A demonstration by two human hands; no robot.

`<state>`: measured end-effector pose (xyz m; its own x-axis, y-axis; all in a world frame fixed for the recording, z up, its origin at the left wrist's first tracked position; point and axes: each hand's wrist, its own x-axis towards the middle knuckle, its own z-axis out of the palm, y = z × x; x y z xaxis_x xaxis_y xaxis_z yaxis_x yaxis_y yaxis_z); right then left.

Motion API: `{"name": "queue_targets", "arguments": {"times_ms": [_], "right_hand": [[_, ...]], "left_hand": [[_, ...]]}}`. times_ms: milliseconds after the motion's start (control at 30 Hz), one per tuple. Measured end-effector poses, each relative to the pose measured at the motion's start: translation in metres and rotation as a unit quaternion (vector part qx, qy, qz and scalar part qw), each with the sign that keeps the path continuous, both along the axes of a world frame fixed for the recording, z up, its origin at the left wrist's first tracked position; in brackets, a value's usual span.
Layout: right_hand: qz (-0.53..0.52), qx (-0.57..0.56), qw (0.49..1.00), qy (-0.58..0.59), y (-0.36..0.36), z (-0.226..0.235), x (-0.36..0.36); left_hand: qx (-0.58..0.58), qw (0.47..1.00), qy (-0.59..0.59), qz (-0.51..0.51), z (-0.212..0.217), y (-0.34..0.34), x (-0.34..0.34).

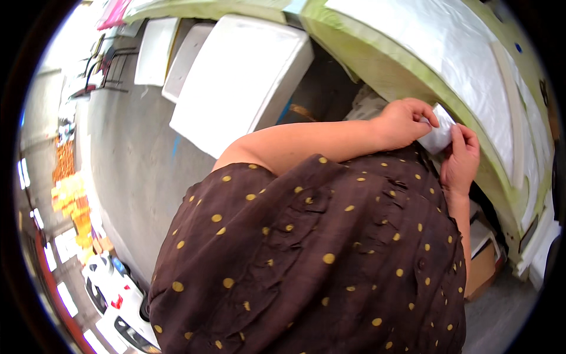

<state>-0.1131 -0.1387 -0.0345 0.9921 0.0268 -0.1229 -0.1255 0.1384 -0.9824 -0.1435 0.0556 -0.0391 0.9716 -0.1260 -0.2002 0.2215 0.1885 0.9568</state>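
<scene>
My left hand point(405, 123) reaches across my front, with its thumb and fingers pinched on the left edge of a small white, slightly shiny sheet or pouch point(437, 137). On its other side, my right hand point(461, 160) grips the same piece between thumb and fingers. The white piece is held taut between both hands, just above my lap and beside the edge of a table with a pale green cover point(377, 50). Whether it is film, cloth or a bag I cannot tell. Parts of its edges lie hidden behind my fingers.
Clear plastic sheeting point(436, 35) and a pale strip point(512, 112) lie on the table. A large white tub or box point(236, 76) stands left of it, with more white bins point(156, 52) behind. Below my right arm is a cardboard box point(482, 268). A white car point(121, 295) shows far left.
</scene>
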Motion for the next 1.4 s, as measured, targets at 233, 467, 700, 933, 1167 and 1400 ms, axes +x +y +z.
{"name": "queue_targets", "arguments": {"times_ms": [233, 467, 700, 933, 1167, 1400], "right_hand": [[0.053, -0.003, 0.999, -0.009, 0.01, -0.004, 0.007], [0.097, 0.04, 0.994, 0.03, 0.003, -0.011, 0.005], [0.15, 0.051, 0.986, 0.054, -0.001, -0.029, 0.01], [0.162, 0.054, 0.984, 0.057, -0.011, -0.026, 0.013], [0.083, 0.02, 0.995, -0.052, -0.032, -0.004, 0.006], [-0.125, -0.614, 0.659, -0.415, -0.126, 0.078, 0.062]], "left_hand": [[0.074, 0.995, 0.06, 0.037, 0.023, 0.04, -0.015], [0.26, 0.931, -0.015, 0.256, 0.013, 0.268, -0.083], [0.523, 0.727, 0.321, 0.31, 0.035, 0.427, -0.201], [0.674, 0.619, 0.376, 0.144, 0.012, 0.379, -0.215], [0.738, 0.568, 0.298, 0.21, 0.025, 0.373, -0.199], [0.559, 0.768, -0.013, 0.313, 0.006, 0.328, -0.129]]}}
